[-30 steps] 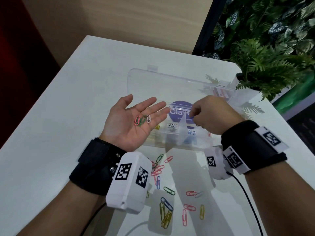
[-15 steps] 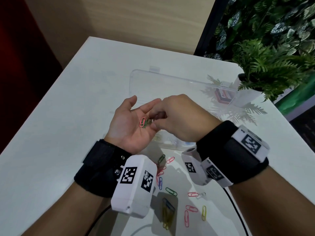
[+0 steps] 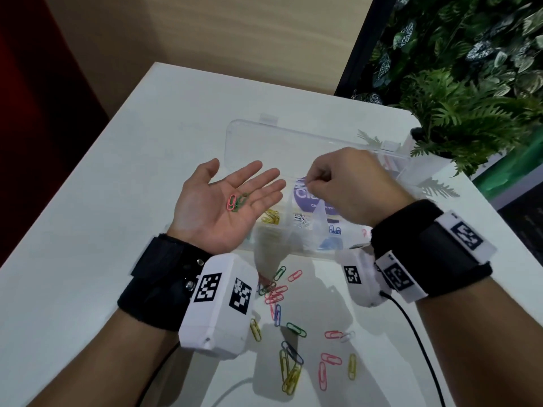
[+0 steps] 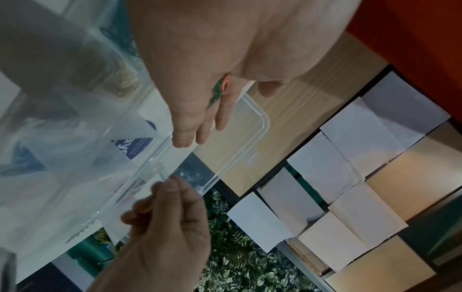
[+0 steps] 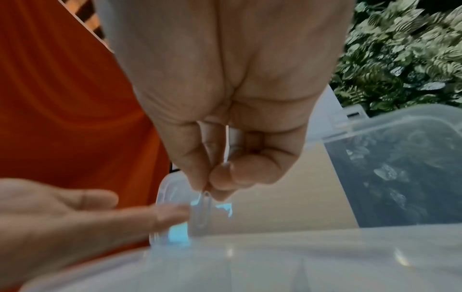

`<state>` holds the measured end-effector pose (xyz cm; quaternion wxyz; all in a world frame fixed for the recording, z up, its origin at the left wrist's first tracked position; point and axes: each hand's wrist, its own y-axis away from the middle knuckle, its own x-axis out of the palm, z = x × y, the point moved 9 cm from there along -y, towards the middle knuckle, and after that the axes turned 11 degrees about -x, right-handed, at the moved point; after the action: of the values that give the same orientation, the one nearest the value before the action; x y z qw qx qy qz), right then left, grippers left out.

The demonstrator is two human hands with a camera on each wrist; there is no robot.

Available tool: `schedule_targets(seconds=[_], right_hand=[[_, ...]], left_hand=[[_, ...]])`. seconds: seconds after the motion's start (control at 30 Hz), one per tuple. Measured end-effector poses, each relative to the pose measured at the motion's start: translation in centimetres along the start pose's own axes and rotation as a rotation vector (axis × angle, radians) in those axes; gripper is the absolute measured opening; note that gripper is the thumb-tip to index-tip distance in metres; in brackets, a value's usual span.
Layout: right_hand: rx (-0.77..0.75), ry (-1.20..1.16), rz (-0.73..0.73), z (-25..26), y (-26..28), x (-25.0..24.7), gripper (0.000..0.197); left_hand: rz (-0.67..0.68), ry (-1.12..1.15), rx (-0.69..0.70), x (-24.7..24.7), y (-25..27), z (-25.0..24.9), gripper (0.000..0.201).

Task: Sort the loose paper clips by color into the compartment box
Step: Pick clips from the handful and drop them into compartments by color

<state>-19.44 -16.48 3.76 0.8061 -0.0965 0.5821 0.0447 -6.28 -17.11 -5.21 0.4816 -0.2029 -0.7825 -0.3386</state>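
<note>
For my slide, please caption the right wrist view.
Right hand pinches a white paper clip above the clear compartment box.

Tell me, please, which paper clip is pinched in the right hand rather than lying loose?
The white paper clip, hanging from the right hand above the compartment box; the pink paper clip lies on the left hand.
</note>
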Motion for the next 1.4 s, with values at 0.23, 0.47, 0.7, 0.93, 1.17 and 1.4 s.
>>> schedule_targets(seconds=[0.23, 0.47, 0.7, 0.93, 1.17, 1.4], right_hand=[[-0.106, -0.09, -0.036, 1.9, 0.1, 1.3, 0.009], [-0.272, -0.073, 0.197, 7.1, -0.9, 3.9, 0.012], [-0.252, -0.134, 0.168, 7.5, -1.9, 4.5, 0.015], [-0.226, -0.236, 0.165, 7.9, -2.8, 5.0, 0.019], [-0.18, -0.334, 0.24, 7.5, -2.6, 5.6, 0.014], [-0.119, -0.485, 0.21, 6.6, -2.4, 4.9, 0.011]], left_hand=[[0.043, 0.025, -0.021, 0.6, -0.1, 0.8, 0.058], [0.128, 0.073, -0.024, 1.5, 0.2, 1.2, 0.046], [0.109, 0.029, 0.041, 1.1, 0.3, 0.7, 0.047], [0.056, 0.082, 0.068, 0.3, 0.4, -0.3, 0.066], [-0.056, 0.016, 0.076, -0.3, -0.2, 0.4, 0.063], [-0.051, -0.051, 0.08, -0.1, -0.1, 0.5, 0.056]])
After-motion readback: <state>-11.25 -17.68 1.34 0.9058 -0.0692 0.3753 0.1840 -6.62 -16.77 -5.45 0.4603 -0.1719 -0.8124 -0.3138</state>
